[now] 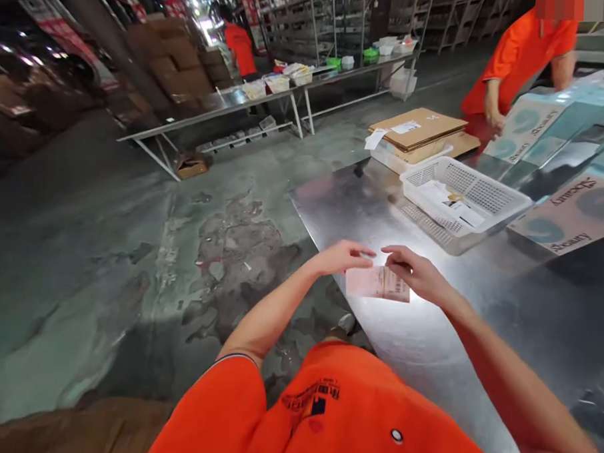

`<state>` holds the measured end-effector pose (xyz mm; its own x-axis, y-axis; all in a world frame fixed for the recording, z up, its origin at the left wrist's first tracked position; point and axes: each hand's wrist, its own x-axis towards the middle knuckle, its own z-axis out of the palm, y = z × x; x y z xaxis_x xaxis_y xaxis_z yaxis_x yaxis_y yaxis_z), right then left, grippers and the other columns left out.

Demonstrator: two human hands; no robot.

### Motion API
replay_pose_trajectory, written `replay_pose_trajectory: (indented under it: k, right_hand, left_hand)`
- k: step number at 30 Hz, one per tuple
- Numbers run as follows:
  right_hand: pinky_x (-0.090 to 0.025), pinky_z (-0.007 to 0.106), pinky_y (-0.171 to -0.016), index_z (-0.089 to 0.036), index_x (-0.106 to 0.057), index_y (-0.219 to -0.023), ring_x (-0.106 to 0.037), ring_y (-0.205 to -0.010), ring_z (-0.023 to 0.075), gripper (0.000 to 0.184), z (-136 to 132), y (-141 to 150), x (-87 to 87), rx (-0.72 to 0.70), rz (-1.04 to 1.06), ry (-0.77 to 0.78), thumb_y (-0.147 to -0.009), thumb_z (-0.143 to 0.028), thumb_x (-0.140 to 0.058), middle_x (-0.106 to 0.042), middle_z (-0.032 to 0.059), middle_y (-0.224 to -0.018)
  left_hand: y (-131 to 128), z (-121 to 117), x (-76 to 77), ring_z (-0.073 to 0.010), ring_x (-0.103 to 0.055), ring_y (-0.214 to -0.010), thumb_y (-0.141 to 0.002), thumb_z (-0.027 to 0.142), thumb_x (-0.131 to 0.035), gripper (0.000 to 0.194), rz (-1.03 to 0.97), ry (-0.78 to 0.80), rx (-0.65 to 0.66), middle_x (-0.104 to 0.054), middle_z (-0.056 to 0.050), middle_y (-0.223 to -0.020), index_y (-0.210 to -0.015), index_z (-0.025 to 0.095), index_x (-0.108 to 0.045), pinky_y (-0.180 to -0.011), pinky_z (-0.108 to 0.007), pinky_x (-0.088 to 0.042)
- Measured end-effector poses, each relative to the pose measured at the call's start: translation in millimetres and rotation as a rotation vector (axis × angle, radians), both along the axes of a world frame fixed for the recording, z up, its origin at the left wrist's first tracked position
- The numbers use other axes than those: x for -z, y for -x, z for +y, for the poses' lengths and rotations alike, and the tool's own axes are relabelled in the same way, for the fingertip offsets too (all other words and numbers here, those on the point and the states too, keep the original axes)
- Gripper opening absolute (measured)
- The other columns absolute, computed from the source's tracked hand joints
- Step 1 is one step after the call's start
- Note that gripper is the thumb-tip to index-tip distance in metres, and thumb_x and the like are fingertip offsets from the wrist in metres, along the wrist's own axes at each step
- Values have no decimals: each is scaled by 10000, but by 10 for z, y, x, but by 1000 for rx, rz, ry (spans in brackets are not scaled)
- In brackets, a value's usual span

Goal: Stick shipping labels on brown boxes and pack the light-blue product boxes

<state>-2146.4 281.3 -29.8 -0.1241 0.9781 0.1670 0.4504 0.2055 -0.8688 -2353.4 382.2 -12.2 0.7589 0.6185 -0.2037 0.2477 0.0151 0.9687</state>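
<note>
My left hand (341, 257) and my right hand (416, 271) meet over the near edge of a shiny metal table (478, 328). Between them is a small printed paper slip (377, 284) with a barcode. My right hand's fingers pinch its upper right edge. My left hand's fingers are curled together at its upper left corner. I wear an orange shirt. A white plastic basket (503, 195) holding white papers stands farther back on the table.
Flat cardboard sheets (419, 128) lie beyond the basket. Teal printed boxes (573, 211) crowd the table's right side, where a person in orange (519, 56) handles one. A long bench (267, 98) with trays stands across the stained concrete floor, with shelving behind.
</note>
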Motion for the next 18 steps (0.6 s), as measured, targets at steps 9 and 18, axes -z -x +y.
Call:
replay_pose_trajectory:
  k: [9, 18]
  right_hand:
    - [-560, 350, -726, -170, -582, -1224, -635, -891, 208, 646, 739, 586, 128, 180, 448, 45, -723, -552, -726, -678, 82, -1003]
    - [-502, 299, -609, -162, -659, -818, -558, -622, 141, 403, 777, 1618, 441, -51, 345, 256, -761, -561, -678, -620, 12, -687]
  left_hand:
    - [569, -286, 464, -125, -542, -508, -726, 399, -714, 289, -289, 240, -680, -629, -4, -629, -812, 130, -650, -419, -241, -441]
    - [1292, -318, 608, -149, -628, -633, -785, 349, -688, 255, -423, 312, -975, -730, -71, -870, -922, 139, -642, -497, -243, -513]
